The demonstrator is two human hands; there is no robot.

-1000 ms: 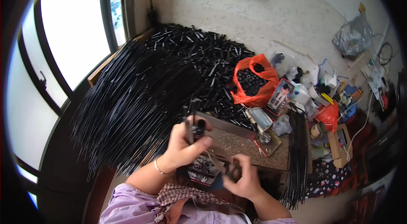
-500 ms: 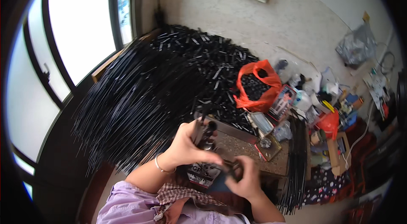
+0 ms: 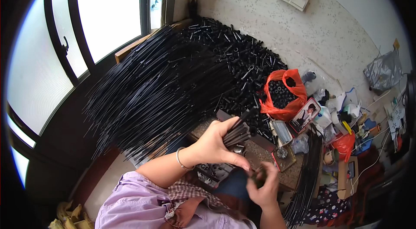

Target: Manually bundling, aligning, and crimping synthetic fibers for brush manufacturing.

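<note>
On my feed, the left hand grips a bundle of slim dark tubes above the speckled tabletop. The right hand curls around a small dark object (too hidden for me to identify), near the left thumb. Beyond, I see heaped short black tubes, an orange plastic bag and, leftward, long black rods.
</note>
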